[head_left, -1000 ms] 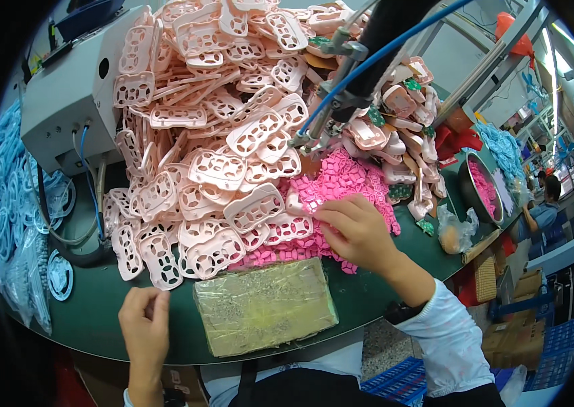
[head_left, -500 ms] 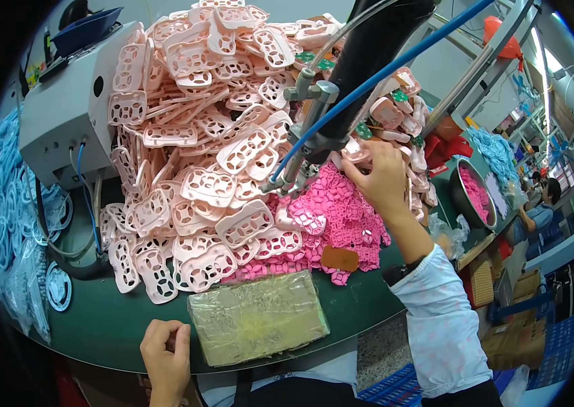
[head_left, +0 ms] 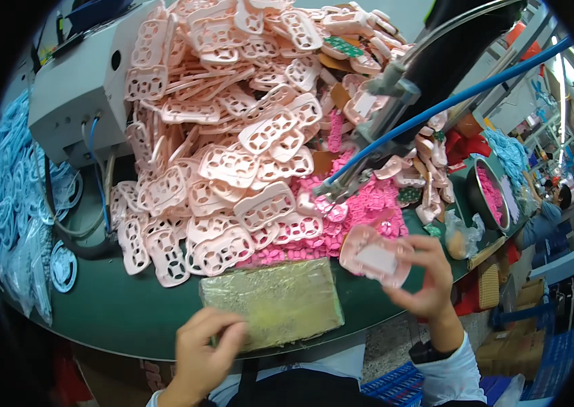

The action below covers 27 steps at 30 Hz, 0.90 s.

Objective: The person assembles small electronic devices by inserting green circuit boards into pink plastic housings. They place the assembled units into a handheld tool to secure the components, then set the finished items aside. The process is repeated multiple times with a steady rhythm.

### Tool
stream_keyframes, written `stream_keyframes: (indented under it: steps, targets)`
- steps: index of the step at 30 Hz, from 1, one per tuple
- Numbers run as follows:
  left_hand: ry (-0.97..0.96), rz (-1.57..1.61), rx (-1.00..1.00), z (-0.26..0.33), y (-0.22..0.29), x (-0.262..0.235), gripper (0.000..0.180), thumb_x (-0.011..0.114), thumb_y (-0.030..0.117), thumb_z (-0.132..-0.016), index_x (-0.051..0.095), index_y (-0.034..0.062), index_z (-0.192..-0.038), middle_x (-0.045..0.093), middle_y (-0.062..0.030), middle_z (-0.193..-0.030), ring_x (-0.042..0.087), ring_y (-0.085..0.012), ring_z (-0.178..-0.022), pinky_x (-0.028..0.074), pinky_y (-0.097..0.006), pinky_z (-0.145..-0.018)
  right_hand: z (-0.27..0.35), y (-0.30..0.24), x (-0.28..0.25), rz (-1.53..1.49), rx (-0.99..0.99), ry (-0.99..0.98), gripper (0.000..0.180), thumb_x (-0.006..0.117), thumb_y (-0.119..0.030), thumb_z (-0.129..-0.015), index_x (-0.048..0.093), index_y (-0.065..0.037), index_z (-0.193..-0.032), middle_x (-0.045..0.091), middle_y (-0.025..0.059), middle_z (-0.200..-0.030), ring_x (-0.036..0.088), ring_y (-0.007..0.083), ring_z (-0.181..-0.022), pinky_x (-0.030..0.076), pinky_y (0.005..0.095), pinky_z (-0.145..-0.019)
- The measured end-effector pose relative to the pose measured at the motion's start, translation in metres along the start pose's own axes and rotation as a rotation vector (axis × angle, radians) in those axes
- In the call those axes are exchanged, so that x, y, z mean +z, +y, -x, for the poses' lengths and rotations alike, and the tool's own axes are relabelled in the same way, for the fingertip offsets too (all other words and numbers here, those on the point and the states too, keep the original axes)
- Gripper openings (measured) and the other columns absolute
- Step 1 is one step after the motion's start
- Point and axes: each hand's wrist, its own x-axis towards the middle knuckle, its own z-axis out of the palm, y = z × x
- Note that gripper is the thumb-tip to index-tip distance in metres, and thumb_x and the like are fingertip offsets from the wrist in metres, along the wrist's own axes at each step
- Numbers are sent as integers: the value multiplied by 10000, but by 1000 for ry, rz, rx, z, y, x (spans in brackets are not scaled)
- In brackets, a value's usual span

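We are holding a pink plastic part (head_left: 375,256) pinched in our right hand (head_left: 423,275) at centre right, its grip closed, while our left hand (head_left: 204,346), loosely curled and empty, is steadying the taped yellow block (head_left: 275,302) on the green counter (head_left: 124,312) below the heap of pink frames (head_left: 233,136).

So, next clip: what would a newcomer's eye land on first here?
First, the huge heap of pale pink cut-out plastic frames that fills the middle of the green table, with small bright pink pieces spilling out at its right foot. Then the right hand, which holds up one pink shell with a white pad, while the left hand rests on a shiny wrapped yellow-green block at the near edge.
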Motion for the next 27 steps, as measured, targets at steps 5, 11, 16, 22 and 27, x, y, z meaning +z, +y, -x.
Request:
stream_keyframes:
  steps: [5,11,16,22,27]
  targets:
    - [-396,738,-251,-3,23,52,380,579,164,-954,489,-8,-1281,616,-100,-1159,609,-150,-995,494,-282,-882,25,-51,40,25,-127,37,592,867,-159,-568,601,-106,-1094,596,121,-1062,588,288,-919,502,426,-813]
    - [-303,918,-315,-4,14,47,392,486,164,-990,375,1,-1329,589,-176,-1199,604,-238,-1095,500,-378,-942,26,-66,47,-280,-51,-74,447,825,-214,-714,606,-55,-1071,596,132,-1051,591,270,-891,484,358,-776]
    - [-329,795,-276,2,9,39,369,486,153,-989,395,8,-1316,594,-134,-1145,595,-197,-1060,496,-335,-913,2,-67,54,-795,479,-189,387,654,-100,-853,532,13,-1202,568,132,-1176,542,205,-1096,438,333,-921]
    - [-150,781,-210,7,16,46,333,472,180,-980,477,-4,-1258,584,-66,-1084,559,-110,-959,457,-267,-857,-15,-97,82,-1247,781,-439,371,550,-18,-923,491,27,-1287,574,95,-1215,549,146,-1107,437,298,-959]
    - [-82,775,-215,9,15,48,305,454,197,-976,544,-1,-1189,594,-54,-1039,549,-103,-936,447,-255,-831,-15,-102,92,-1275,666,-373,346,534,12,-918,521,33,-1263,581,100,-1214,564,137,-1076,456,282,-928]
